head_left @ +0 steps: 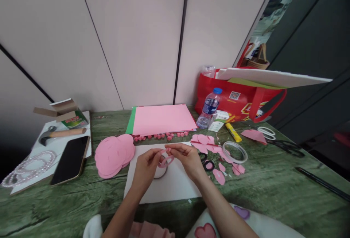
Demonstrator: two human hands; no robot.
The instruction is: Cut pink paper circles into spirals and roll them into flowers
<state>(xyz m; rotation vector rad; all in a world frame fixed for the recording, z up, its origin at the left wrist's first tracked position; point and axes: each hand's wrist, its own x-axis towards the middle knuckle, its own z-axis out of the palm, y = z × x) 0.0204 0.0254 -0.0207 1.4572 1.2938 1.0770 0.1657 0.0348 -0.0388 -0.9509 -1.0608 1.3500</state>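
Observation:
My left hand (pixel 149 163) and my right hand (pixel 186 157) meet over a white sheet (pixel 175 190). Between them hangs a curled pink paper strip (pixel 166 163), its loop dangling below the fingertips. Both hands are closed in a pinch on this strip. A round ring-shaped item (pixel 161 174) lies on the sheet just below, partly hidden by the strip and left hand, so I cannot tell its kind. Black-handled scissors (pixel 209 165) lie close to the right hand, partly covered by it. Left of the sheet is a pile of pink paper circles (pixel 113 154).
Behind the sheet are stacked coloured papers (pixel 164 119) and a row of small pink rolled pieces (pixel 161 136). To the right lie pink cut-outs (pixel 203 139), a tape roll (pixel 243 159), a yellow glue tube (pixel 233 132) and a water bottle (pixel 209 108). A phone (pixel 70 159) and hammer (pixel 62 133) lie left.

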